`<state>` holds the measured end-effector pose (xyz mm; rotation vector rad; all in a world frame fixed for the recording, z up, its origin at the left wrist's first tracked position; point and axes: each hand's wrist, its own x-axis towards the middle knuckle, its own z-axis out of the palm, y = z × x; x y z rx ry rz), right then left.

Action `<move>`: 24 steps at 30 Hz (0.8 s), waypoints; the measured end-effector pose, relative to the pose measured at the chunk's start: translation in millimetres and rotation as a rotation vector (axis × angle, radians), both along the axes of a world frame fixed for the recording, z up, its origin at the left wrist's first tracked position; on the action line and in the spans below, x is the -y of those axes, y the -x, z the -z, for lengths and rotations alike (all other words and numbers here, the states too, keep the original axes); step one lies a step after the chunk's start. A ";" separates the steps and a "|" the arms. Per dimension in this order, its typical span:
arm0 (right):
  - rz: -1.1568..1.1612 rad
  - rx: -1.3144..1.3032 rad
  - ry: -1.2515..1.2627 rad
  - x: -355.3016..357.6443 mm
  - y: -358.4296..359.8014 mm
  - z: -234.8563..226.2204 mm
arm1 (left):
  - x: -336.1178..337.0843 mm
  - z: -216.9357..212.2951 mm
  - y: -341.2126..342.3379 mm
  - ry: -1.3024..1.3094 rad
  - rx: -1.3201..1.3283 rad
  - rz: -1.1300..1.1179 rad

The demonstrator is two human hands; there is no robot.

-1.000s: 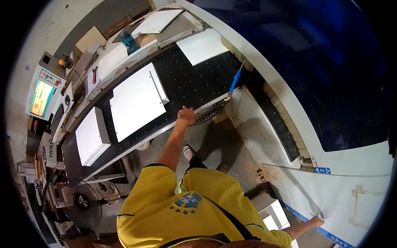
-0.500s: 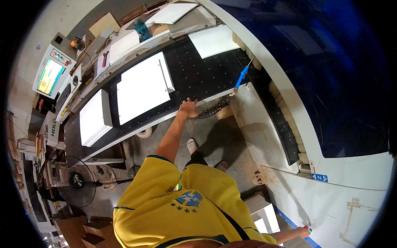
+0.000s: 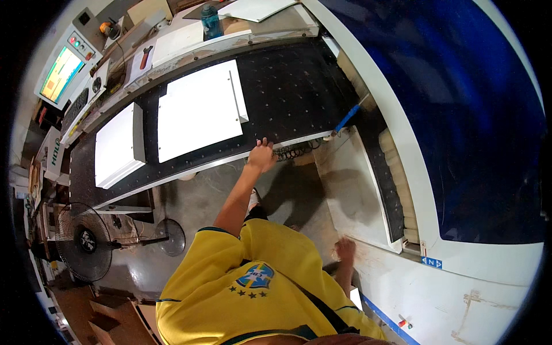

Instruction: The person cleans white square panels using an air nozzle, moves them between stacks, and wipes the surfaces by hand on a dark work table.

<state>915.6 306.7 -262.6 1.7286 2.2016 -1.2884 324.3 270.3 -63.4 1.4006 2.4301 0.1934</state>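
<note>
My left hand (image 3: 261,154) rests on the front edge of a black perforated machine bed (image 3: 287,92), arm stretched out, fingers lying on top of the edge. Two white panels lie on the bed: a large one (image 3: 195,112) left of my hand and a smaller one (image 3: 118,144) further left. My right hand (image 3: 345,250) hangs low beside my yellow shirt, just above a white board (image 3: 356,184) on the floor. It is blurred, with nothing visible in it.
A coiled black hose (image 3: 290,152) with a blue nozzle (image 3: 348,119) hangs at the bed's edge right of my left hand. A standing fan (image 3: 86,238) is at the lower left. A control screen (image 3: 60,72) and a blue bottle (image 3: 211,20) sit beyond the bed.
My right hand has pulled in from the far lower right toward my body. My left hand stays on the bed's edge, and the view has shifted so the bed appears closer.
</note>
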 end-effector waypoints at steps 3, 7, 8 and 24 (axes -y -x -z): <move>0.850 -0.820 0.739 -56.8 154.7 -20.2 | 19.3 -3.5 6.3 -0.075 0.042 0.003; 0.242 -0.795 0.279 -172.1 275.6 -82.4 | 52.9 -11.9 2.5 -0.436 0.284 -0.166; 0.411 -0.936 0.255 -186.4 303.0 -102.3 | 62.7 -15.7 1.8 -0.504 0.436 -0.266; 0.372 -0.620 -0.005 -323.8 411.6 -171.2 | 327.8 139.5 -38.3 -0.533 0.391 -1.025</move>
